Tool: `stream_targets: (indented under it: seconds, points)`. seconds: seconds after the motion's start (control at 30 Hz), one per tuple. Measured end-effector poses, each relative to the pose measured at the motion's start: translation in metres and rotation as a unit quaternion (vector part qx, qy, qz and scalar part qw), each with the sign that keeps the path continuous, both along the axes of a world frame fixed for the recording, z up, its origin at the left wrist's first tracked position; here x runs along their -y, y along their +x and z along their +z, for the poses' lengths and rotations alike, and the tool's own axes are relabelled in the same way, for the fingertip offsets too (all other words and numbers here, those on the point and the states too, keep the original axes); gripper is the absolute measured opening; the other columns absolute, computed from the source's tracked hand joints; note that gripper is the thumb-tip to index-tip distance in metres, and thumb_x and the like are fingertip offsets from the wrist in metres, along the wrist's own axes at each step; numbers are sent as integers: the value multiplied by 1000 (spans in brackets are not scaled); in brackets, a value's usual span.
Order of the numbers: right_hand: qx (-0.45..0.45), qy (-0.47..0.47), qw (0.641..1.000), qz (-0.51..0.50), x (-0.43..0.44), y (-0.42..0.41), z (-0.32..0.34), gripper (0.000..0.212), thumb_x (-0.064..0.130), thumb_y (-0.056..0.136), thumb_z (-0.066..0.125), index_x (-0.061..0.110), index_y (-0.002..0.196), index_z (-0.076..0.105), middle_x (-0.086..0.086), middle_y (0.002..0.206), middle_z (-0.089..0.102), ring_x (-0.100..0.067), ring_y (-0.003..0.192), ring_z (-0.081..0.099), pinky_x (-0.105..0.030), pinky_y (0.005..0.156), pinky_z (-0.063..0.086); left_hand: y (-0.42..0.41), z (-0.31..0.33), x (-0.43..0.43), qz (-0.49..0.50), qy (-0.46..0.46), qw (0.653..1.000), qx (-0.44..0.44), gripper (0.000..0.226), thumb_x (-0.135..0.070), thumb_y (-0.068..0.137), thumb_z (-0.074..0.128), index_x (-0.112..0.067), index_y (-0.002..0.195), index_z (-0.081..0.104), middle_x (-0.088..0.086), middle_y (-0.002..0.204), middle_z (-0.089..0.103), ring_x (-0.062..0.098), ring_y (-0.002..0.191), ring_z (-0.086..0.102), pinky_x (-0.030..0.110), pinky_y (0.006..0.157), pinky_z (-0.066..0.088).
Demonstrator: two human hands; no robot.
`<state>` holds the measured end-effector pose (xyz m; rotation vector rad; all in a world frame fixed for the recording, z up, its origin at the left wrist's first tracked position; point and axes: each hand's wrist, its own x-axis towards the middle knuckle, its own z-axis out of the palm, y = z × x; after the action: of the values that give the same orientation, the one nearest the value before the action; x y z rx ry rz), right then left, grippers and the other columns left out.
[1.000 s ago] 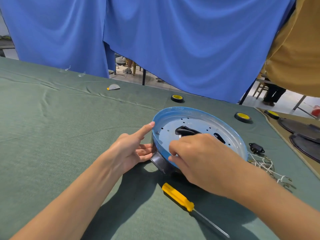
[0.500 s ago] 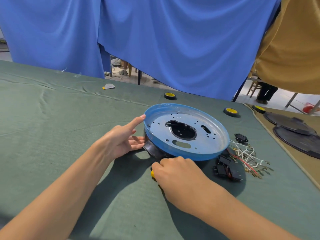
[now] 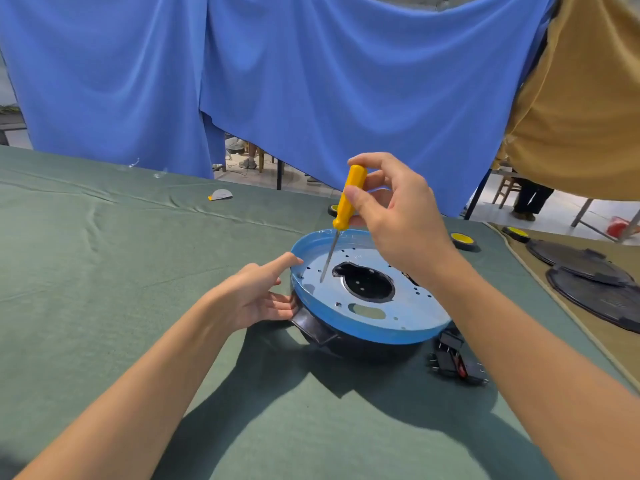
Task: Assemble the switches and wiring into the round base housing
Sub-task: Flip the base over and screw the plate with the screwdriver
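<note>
The round base housing [image 3: 398,315] lies on the green cloth, a blue-rimmed metal plate with small holes and a dark central opening over a black body. My left hand [image 3: 256,296] rests against its left side, index finger on the rim and the other fingers by a black tab. My right hand [image 3: 394,216] holds a yellow-handled screwdriver [image 3: 348,199] nearly upright above the plate, its tip close to a hole at the plate's left. Black switches [image 3: 453,358] with a red wire lie right of the housing, partly behind my right forearm.
Yellow-and-black tape rolls [image 3: 462,240] sit beyond the housing. Two dark round covers [image 3: 588,271] lie on a tan cloth at the right. A small grey half-disc [image 3: 220,194] lies far left. Blue curtains hang behind the table; a person in a mustard top stands at the upper right.
My right hand has come off the plate, picked the screwdriver up from the cloth in front of the housing and raised it over the plate. My left hand has stayed on the rim.
</note>
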<state>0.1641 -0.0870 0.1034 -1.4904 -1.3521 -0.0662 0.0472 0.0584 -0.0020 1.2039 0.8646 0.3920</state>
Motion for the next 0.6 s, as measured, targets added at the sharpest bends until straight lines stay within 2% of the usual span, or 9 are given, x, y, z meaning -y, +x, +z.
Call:
stream_targets:
  seconds: [0.07,0.17,0.2,0.3,0.43,0.6]
  points:
    - [13,17,1000,-22,-14,5,-6,20,12,93,62,17,112,59,5,85,62,-24,81,69,-44,77,58,0,-1,-2,1,-6,1000,3,82,-36,72,81,0,130,36,32,92,63,30,55,70,34,49,56]
    - [32,19,999,-34,-33,9,-16,21,11,92,62,13,113,60,9,82,59,-24,82,67,-44,78,57,1,-2,-3,3,-20,1000,17,79,-34,73,82,-1,127,34,23,62,68,29,48,66,32,46,54]
    - [32,18,999,-34,-37,10,-19,22,11,92,62,12,113,60,8,81,59,-24,82,66,-45,78,57,1,-2,-2,3,-22,1000,20,79,-33,73,82,-1,126,34,20,58,66,29,48,66,31,45,54]
    - [48,20,998,-26,-48,12,-24,22,11,92,62,11,114,60,3,82,61,-25,82,66,-45,78,57,0,-3,-1,1,-25,999,24,75,-35,72,83,-1,120,36,20,58,67,30,52,68,31,46,55]
    - [72,19,997,-16,-56,12,-24,24,12,93,62,10,117,60,9,82,57,-24,82,66,-43,77,57,0,-6,-3,9,-33,999,32,58,-37,70,84,-6,95,41,20,58,68,31,62,72,32,49,56]
    - [80,10,997,-8,-58,12,-26,25,11,93,62,9,118,59,3,86,59,-26,84,66,-43,78,57,0,-9,-3,10,-34,998,46,58,-38,70,85,-5,91,42,19,56,67,30,62,73,32,50,57]
